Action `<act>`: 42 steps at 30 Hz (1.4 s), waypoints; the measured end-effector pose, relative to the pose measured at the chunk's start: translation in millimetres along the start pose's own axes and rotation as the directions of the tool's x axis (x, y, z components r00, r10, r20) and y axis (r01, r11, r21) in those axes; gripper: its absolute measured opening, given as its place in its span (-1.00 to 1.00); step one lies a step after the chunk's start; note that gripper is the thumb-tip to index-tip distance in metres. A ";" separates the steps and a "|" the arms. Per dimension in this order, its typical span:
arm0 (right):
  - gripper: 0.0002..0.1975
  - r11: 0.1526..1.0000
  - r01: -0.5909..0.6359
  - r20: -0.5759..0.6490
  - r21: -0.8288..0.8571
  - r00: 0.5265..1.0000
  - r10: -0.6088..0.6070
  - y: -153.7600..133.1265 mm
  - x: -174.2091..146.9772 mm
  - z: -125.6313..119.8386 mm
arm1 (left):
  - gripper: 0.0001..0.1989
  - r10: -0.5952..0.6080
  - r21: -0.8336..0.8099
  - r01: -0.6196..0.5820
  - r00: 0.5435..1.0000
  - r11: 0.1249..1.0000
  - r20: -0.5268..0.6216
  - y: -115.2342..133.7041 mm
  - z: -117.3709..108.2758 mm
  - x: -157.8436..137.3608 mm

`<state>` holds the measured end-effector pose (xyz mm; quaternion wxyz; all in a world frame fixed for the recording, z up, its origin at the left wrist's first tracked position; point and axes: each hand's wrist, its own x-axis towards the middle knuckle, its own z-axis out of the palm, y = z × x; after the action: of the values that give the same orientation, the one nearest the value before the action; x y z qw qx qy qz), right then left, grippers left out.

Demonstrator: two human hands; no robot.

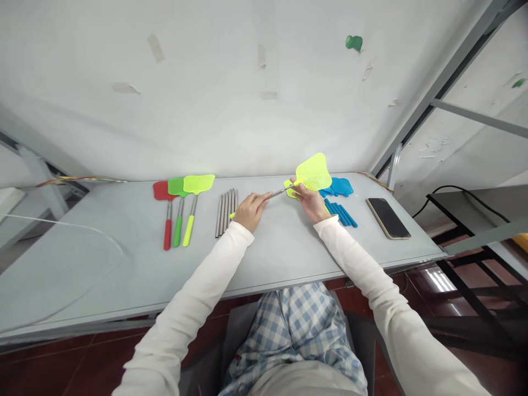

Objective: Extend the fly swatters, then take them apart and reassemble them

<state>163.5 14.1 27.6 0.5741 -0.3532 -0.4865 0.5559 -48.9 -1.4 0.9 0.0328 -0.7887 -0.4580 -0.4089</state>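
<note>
Between my two hands a yellow fly swatter [314,171] is held slanting above the table, its perforated head up to the right and its metal rod running down to the left. My left hand [248,211] is closed round the handle end, and a bit of yellow grip pokes out past it. Near the swatter's neck, my right hand [309,201] is closed on it, thumb and fingers at the joint of head and rod. Behind that hand lies another yellow swatter head [292,191], partly hidden. Several bare metal rods [226,212] lie beside my left hand.
On the left lie a red swatter [167,234], a green swatter [177,231] and a yellow-green swatter [188,230]. Blue swatter heads [340,187] and several blue handles [341,213] sit right of my right hand. A phone [388,218] lies farther right; a white cable [99,233] crosses the left side.
</note>
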 end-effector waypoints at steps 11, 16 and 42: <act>-0.65 1.000 0.006 0.035 -0.022 0.999 -0.006 1.4 0.3 -2.2 | -0.61 -0.028 -0.024 0.029 0.999 0.999 0.027 0.0 -1.5 -1.2; -0.70 0.999 0.035 0.025 -0.033 0.999 -0.034 2.1 0.3 -1.9 | -0.62 -0.036 -0.073 0.043 0.994 0.996 0.101 -0.4 -3.6 -1.1; -0.66 0.999 -0.001 0.135 -0.048 0.991 0.007 3.7 -3.0 2.9 | -0.72 -0.216 -0.415 0.256 0.966 0.873 0.141 14.1 -23.9 6.6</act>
<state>159.9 11.2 24.4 0.5299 -0.3293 -0.5368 0.5680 -51.4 -15.2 25.8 -0.2126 -0.7323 -0.4503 -0.4646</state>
